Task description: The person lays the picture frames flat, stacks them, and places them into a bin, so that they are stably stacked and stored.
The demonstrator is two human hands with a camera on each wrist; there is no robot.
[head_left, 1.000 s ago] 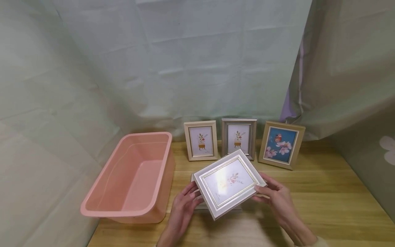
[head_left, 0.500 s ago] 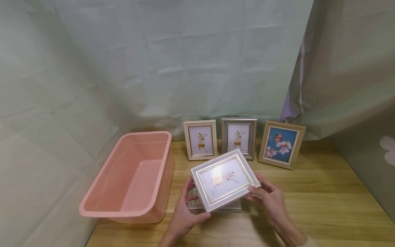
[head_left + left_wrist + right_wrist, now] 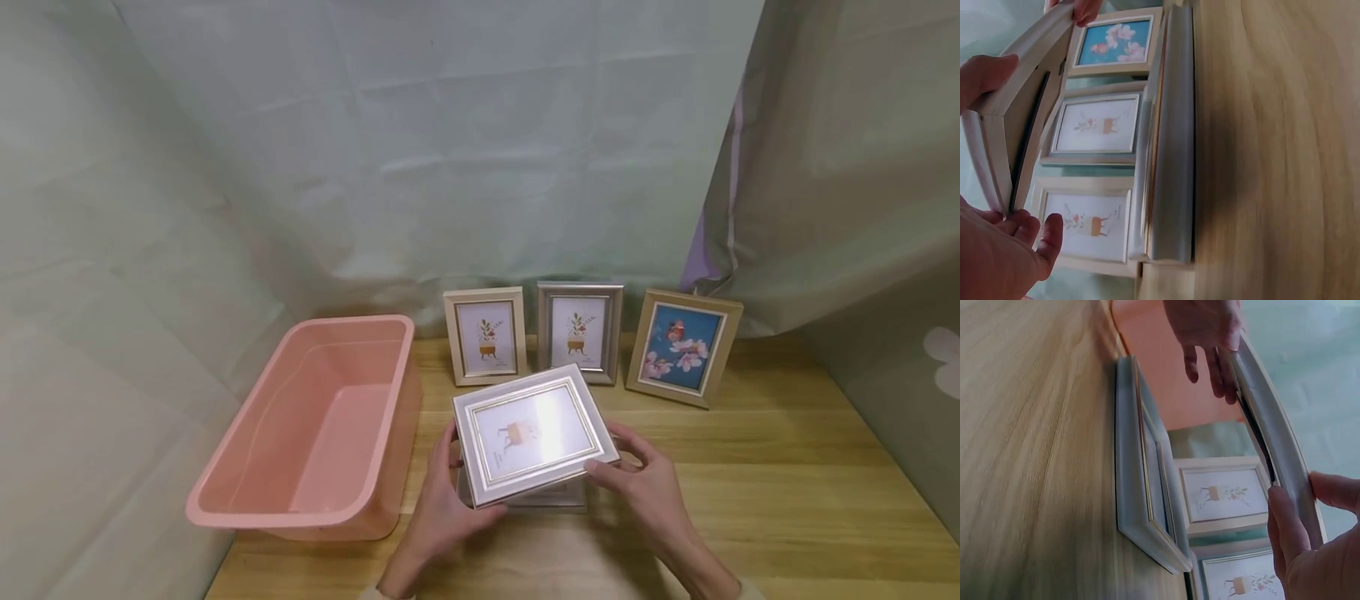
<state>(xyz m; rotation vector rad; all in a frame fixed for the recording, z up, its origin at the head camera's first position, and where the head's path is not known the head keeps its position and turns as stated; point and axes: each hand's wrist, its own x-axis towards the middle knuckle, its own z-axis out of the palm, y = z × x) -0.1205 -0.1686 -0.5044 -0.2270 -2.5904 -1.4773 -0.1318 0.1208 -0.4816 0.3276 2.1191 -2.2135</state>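
A white picture frame [image 3: 480, 492] with a thin gold inner line is held tilted in the air, glare on its glass. My left hand [image 3: 446, 508] supports its left edge, fingers at the underside and thumb by the near corner. Opposite, my right hand [image 3: 647, 492] pinches the near right corner, thumb on top and fingers [image 3: 1286, 522] behind. Directly beneath, a similar silvery-white frame [image 3: 1147, 481] lies flat on the table, mostly hidden in the head view. The left wrist view shows the held frame's brown backing [image 3: 1025, 115].
Along the back stand a cream frame [image 3: 486, 337], a silver frame [image 3: 576, 329] and a gold frame [image 3: 678, 348] with a bird and blossoms. On the left is a pink plastic tub [image 3: 408, 392]. Fabric [image 3: 480, 167] hangs behind the wooden table [image 3: 795, 483].
The held frame has shifted slightly left and turned, lying more level across the view. My left hand has changed its grip at the left edge; my right hand moved left with the frame.
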